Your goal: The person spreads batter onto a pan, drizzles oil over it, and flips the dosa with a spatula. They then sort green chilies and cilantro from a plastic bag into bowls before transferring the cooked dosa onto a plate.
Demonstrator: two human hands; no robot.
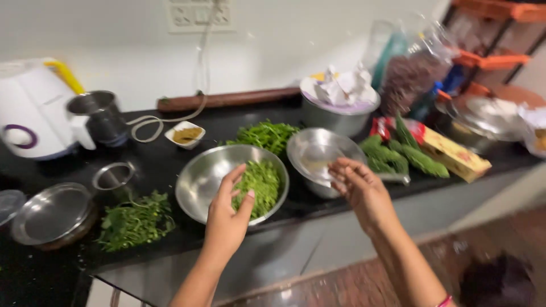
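Two steel bowls sit before you: the large bowl (pixel 199 182) holds chopped greens (pixel 260 183), the smaller bowl (pixel 318 153) beside it is tilted. Three leafy bunches lie around. Your left hand (pixel 227 216) reaches in, fingers loosely open at the greens; your right hand (pixel 361 190) hovers open, empty.

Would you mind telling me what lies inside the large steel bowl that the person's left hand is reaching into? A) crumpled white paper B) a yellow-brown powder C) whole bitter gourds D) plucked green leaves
D: the left hand rests at the rim of the large steel bowl, and a heap of small plucked green leaves fills its right half.
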